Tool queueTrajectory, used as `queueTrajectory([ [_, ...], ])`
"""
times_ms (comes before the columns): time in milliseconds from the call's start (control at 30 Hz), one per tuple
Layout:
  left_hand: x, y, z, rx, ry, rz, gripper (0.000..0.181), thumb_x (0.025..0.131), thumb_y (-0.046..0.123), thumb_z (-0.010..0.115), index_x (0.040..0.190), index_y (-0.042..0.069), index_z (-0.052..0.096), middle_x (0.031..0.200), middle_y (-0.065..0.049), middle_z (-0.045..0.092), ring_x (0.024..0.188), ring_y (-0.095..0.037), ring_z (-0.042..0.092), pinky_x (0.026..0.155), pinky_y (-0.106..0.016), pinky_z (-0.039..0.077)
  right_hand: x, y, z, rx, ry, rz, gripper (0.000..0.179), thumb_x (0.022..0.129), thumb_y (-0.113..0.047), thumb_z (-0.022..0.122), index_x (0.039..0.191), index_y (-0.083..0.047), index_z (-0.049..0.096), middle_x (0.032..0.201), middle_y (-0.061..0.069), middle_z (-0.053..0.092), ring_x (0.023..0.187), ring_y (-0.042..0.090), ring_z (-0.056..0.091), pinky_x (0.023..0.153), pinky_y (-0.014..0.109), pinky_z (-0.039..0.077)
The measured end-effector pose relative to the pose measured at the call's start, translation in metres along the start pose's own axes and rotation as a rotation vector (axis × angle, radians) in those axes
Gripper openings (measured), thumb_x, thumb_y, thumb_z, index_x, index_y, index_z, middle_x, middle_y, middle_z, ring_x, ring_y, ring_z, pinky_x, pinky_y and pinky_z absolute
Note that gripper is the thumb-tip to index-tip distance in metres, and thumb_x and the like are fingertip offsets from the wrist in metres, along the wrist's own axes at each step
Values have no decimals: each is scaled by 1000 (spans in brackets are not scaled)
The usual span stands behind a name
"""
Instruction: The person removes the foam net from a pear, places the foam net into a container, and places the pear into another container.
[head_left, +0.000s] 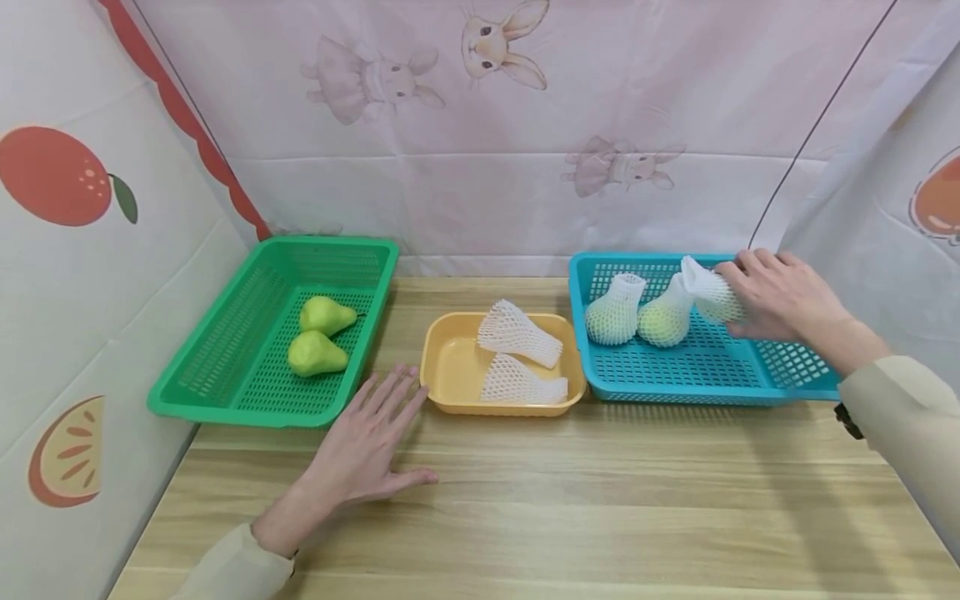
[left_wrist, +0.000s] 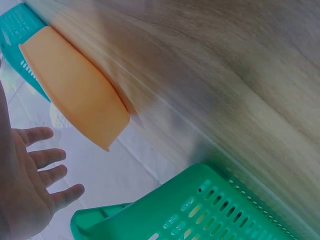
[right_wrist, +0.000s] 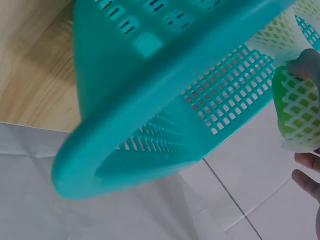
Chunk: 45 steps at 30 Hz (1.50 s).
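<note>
At the blue basket [head_left: 720, 392], my right hand [head_left: 787, 296] grips a pear in a white foam net [head_left: 716, 293], its narrow end pointing left. In the right wrist view the green pear [right_wrist: 298, 107] shows through the mesh, with thumb and fingers around it. Two more netted pears [head_left: 615, 310] stand in that basket's left part. My left hand [head_left: 367, 442], fingers spread and straight, is between the green basket [head_left: 247, 417] and the yellow tray [head_left: 450, 407], holding nothing. From the left wrist, the same hand [left_wrist: 30, 185] shows its palm beside the orange-looking tray [left_wrist: 80, 90].
Two bare green pears [head_left: 318, 354] lie in the green basket. Two foam nets [head_left: 519, 335] without fruit lie in the yellow tray. A wooden table [head_left: 540, 508] carries all three containers. Printed cloth walls [head_left: 480, 200] rise behind and at both sides.
</note>
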<state>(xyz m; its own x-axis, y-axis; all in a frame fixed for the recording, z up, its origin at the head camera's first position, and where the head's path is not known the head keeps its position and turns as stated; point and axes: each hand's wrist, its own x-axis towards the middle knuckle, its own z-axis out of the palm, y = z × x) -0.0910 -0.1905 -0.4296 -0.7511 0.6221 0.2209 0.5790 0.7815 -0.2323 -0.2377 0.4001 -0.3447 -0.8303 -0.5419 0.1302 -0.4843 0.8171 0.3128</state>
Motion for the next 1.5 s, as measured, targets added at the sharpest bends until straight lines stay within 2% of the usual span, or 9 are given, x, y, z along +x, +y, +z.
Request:
queueTrajectory([
  [367, -2, 1, 3, 1, 10, 0, 117, 84, 97, 37, 157, 6, 48, 170, -18, 37, 159, -36, 37, 127, -57, 37, -2, -4, -18, -3, 21, 15, 85, 64, -42, 95, 128, -1, 57, 115, 26, 62, 101, 42, 60, 86, 60, 53],
  [533, -1, 1, 2, -3, 4, -2, 116, 81, 94, 48, 158, 6, 47, 171, -18, 36, 159, -36, 36, 128, -58, 35, -5, -7, -27, 5, 51, 23, 87, 62, -42, 96, 128, 0, 56, 116, 27, 63, 101, 44, 61, 88, 63, 53],
  [633, -1, 1, 1, -6, -2, -2, 116, 80, 93, 51, 158, 6, 47, 171, -18, 36, 159, -36, 36, 128, -58, 35, -5, -10, -33, 9, 65, 27, 90, 61, -42, 97, 130, 0, 56, 117, 28, 63, 102, 44, 60, 90, 64, 52],
  [800, -1, 1, 0, -2, -3, 0, 117, 80, 94, 49, 158, 7, 47, 171, -18, 36, 159, -36, 36, 129, -57, 35, -6, -15, -40, 12, 84, 26, 92, 60, -42, 97, 131, 0, 57, 118, 28, 63, 103, 45, 60, 90, 64, 53],
  [1000, 0, 0, 1, -3, 7, 4, 117, 83, 97, 37, 157, 7, 48, 169, -18, 40, 158, -36, 38, 127, -57, 37, -8, -23, -44, 16, 121, 16, 93, 58, -45, 98, 129, 0, 59, 119, 28, 64, 105, 46, 61, 90, 64, 54],
  [1167, 1, 0, 1, 2, 18, 12, 117, 84, 98, 33, 157, 7, 49, 168, -18, 41, 157, -36, 40, 126, -57, 38, -9, -30, -47, 27, 165, 7, 95, 56, -47, 96, 129, 1, 59, 119, 27, 65, 105, 46, 61, 89, 64, 54],
  [1333, 2, 0, 1, 1, 11, 12, 118, 84, 98, 31, 157, 7, 48, 168, -18, 41, 158, -36, 39, 127, -57, 37, -12, -38, -48, 41, 230, -4, 97, 54, -49, 95, 128, 1, 59, 116, 24, 66, 105, 45, 61, 86, 62, 56],
  [1500, 2, 0, 1, 2, 1, 10, 118, 84, 98, 30, 158, 7, 47, 169, -18, 40, 158, -36, 38, 128, -57, 37, -13, -49, -43, 34, 305, -51, 95, 54, -52, 92, 126, 1, 61, 114, 21, 69, 103, 43, 64, 82, 58, 59],
])
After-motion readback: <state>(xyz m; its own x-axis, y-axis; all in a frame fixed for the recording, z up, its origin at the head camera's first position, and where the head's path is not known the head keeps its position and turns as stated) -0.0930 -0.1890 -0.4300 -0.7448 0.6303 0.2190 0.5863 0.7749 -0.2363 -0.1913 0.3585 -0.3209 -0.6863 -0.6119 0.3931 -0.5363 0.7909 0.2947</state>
